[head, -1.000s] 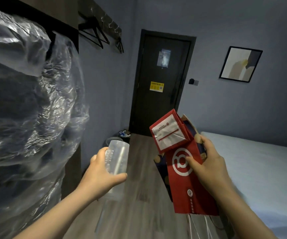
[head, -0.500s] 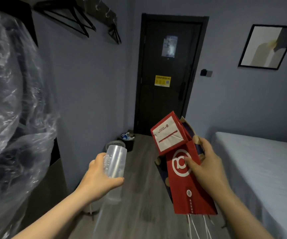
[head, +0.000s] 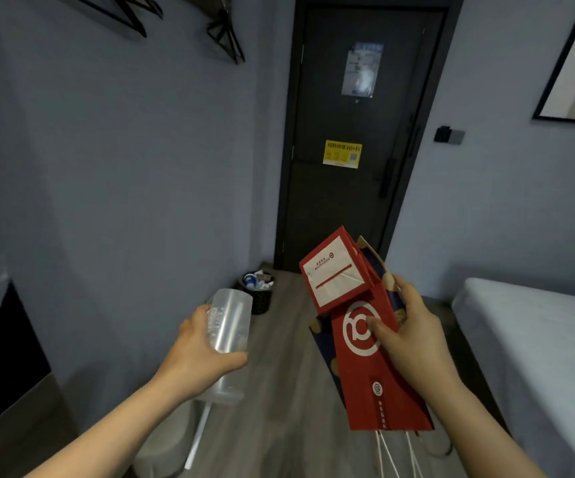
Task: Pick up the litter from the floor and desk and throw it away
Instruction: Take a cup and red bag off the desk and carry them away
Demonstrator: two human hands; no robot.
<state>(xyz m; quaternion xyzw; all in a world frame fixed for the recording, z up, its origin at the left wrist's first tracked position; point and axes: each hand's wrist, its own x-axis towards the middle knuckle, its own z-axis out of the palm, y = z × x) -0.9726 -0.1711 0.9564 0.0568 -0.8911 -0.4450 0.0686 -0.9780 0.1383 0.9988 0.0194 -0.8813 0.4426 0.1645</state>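
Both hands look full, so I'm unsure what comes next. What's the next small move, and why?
Probably step forward toward the black bin by the door. The left hand grips a clear plastic cup, the right hand holds a red paper bag, and the bin stands farther along the floor, seemingly out of reach.

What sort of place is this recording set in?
Most likely a hotel or guesthouse bedroom: a bed on the right, a dark door carrying a yellow Wi-Fi sticker, and empty hangers high on the left wall.
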